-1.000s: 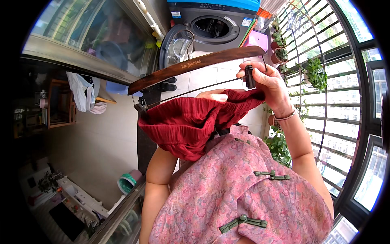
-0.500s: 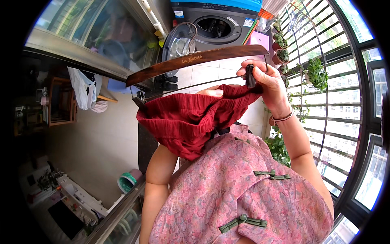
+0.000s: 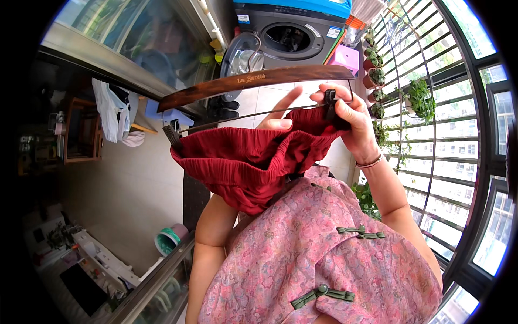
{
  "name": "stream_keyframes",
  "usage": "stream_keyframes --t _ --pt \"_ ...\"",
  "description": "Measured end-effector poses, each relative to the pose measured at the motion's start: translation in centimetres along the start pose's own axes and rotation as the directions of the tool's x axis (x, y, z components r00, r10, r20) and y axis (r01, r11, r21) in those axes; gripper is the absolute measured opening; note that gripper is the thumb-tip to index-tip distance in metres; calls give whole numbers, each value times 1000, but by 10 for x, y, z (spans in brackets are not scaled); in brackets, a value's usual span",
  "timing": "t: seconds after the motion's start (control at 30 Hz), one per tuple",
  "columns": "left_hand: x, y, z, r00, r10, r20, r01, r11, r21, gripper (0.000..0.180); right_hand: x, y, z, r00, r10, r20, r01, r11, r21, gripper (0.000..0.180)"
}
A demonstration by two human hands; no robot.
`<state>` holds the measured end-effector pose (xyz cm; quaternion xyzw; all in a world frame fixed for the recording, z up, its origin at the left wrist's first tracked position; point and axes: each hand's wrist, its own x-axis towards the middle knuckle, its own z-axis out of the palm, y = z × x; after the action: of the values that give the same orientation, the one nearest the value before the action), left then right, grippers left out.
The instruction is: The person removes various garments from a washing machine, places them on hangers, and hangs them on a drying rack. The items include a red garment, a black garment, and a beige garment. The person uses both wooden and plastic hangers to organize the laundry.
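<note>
A dark red garment with a gathered waistband hangs in front of me; whether it is trousers or a skirt is hidden. Its left end is caught in a black clip of a brown wooden hanger. My right hand pinches the hanger's other black clip at the waistband's right end. My left hand comes up behind the cloth, its thumb over the waistband and one finger raised; the rest is covered. A thin metal bar joins the two clips below the wood.
Ahead stands a dark front-loading washing machine with its round door swung out. Barred windows and potted plants line the right side. At left, clothes hang near a wooden chair, and a bin stands lower down.
The hanger and garment have shifted slightly left. A finger of my left hand now rises above the waistband. My right hand stays at the clip, slightly lower.
</note>
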<state>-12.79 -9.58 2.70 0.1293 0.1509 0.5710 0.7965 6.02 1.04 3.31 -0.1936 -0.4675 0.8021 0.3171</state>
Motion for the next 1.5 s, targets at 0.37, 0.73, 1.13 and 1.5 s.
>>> stream_keyframes --t 0.37,0.73,1.13,1.5 --pt "-62 35 -15 993 118 -14 -116 991 69 63 30 10 28 904 209 372 -282 947 155 74" --pt "-142 56 -43 967 255 -17 -234 910 342 63 70 -18 140 921 155 357 123 754 -645 28" --pt "-282 113 -108 -673 740 10 -242 -233 942 8 94 6 236 888 -225 402 415 769 -486 26" --pt "-296 137 -103 450 852 269 693 -523 496 25 136 48 306 870 -166 464 377 831 -410 26"
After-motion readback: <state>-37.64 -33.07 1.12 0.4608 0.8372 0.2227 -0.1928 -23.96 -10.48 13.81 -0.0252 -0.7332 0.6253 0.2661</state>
